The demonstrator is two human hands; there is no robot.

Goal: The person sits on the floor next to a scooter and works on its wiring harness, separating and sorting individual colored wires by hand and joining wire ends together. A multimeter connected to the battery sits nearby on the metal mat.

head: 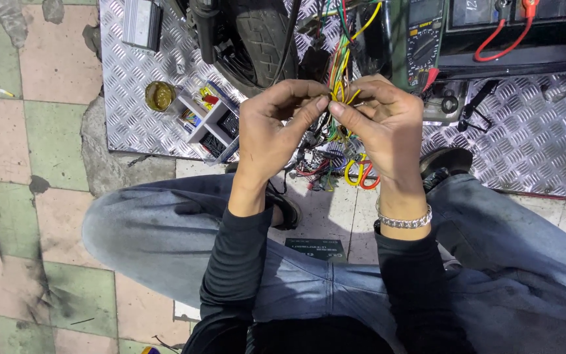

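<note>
My left hand [273,128] and my right hand [378,124] meet in the middle of the view, fingertips pinched together on yellow wires [340,92] from a bundle of coloured wires [339,49] that hangs down from above. More of the tangled wire harness [332,164], red, green and yellow, lies below my hands on the floor. A silver chain bracelet [404,221] circles my right wrist. Both arms wear dark long sleeves, and my knees in blue jeans spread out beneath them.
A black tyre [263,36] stands on a ribbed metal plate [132,111]. A small jar [160,96] and a white parts tray [207,124] sit left of my hands. A multimeter [424,39] and a battery with red cable [506,33] are upper right. A dark box [316,249] lies between my legs.
</note>
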